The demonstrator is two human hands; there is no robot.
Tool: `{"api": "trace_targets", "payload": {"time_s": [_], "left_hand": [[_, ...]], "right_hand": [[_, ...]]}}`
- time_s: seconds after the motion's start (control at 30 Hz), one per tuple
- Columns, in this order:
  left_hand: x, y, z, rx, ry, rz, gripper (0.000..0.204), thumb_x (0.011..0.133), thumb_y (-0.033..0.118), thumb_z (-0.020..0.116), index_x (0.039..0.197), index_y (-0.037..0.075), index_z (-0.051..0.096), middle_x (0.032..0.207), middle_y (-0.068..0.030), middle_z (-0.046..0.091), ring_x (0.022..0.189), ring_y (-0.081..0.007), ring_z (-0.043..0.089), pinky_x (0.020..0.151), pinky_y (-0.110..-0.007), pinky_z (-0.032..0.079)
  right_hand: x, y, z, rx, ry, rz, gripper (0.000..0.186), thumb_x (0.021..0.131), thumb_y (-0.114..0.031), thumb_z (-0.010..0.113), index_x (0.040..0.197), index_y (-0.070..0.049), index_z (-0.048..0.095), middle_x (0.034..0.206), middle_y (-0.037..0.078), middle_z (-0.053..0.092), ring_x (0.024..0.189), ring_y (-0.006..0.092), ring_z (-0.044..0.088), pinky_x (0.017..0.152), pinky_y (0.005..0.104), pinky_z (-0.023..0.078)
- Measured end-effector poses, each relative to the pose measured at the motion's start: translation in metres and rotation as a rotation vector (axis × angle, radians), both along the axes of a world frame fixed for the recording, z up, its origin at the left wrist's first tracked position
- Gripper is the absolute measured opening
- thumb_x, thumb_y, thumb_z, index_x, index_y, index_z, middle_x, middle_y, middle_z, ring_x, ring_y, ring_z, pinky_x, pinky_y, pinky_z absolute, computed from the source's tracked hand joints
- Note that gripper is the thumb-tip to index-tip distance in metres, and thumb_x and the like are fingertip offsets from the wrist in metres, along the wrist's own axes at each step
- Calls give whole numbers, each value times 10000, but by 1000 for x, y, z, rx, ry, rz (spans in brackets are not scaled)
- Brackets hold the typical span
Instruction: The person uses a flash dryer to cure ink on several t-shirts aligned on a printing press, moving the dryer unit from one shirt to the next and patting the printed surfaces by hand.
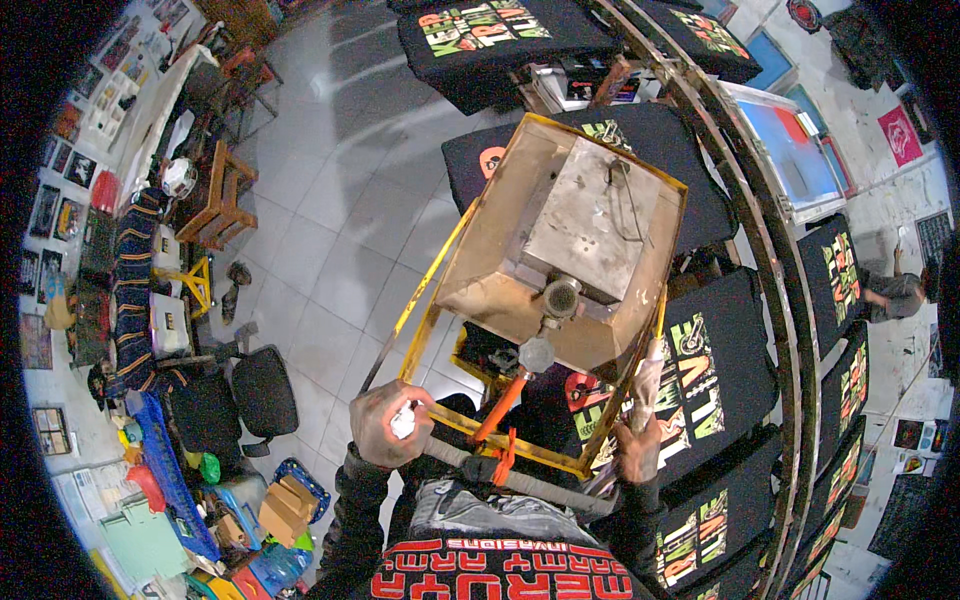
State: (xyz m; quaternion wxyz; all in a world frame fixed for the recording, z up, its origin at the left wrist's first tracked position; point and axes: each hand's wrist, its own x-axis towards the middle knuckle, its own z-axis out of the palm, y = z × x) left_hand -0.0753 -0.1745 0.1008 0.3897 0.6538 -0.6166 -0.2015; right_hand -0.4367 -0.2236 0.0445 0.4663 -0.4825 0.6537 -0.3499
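In front of me stands a heater on a yellow metal frame (412, 345). Its open tan hood (490, 265) surrounds a grey metal box (590, 220) with a wire loop on top, and a round burner nozzle (561, 296) faces me. An orange hose (500, 408) runs from it toward a grey wrapped crossbar (540, 488). My left hand (385, 425) is closed at the frame's near left corner, round a white-ended grip. My right hand (638, 450) is closed round a pale wrapped handle (649, 385) at the right side. The fingers' undersides are hidden.
Black printed T-shirts (700, 380) lie on boards along curved dark rails (770, 230) at my right. At left are a black chair (265, 392), a wooden stool (218, 195) and a cluttered blue table (175, 480). Tiled floor (350, 230) lies between. Another person (895, 295) is at far right.
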Motion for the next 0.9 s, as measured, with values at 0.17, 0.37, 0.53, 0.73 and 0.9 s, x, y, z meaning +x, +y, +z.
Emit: {"api": "trace_targets", "payload": {"time_s": [0.17,0.37,0.53,0.73,0.9], "left_hand": [[-4,-5,-7,-27,-7,14,62,742,64,660,790,88,628,699,-77,631,609,-266,638,571,-332,494],[-3,-5,-13,30,21,25,40,783,112,659,793,80,638,681,-76,618,601,-230,632,578,-327,489],[-4,0,-20,38,35,42,49,798,127,652,810,80,644,701,-73,620,612,-203,634,595,-320,492],[-5,-4,-13,39,31,39,38,787,108,649,816,86,639,708,-77,622,619,-207,638,600,-316,498],[-6,-6,-11,-2,48,40,43,785,120,642,815,89,641,707,-85,622,611,-220,634,589,-326,496]], "right_hand": [[0,-8,-7,66,71,4,374,795,-110,658,1111,65,561,891,127,643,780,213,593,734,333,492],[-3,-4,-15,96,24,-2,381,839,-134,649,1175,-11,519,819,65,601,563,118,517,492,285,422],[0,-4,-10,122,30,-22,339,851,-136,651,1142,-21,522,779,53,589,545,117,509,467,280,409],[0,-6,-5,167,32,-33,286,853,-111,650,1102,-22,540,751,47,586,549,114,510,466,276,405],[-5,-2,-21,46,-20,-28,258,852,-91,650,1082,-26,552,738,32,583,555,102,508,465,267,394]]}}
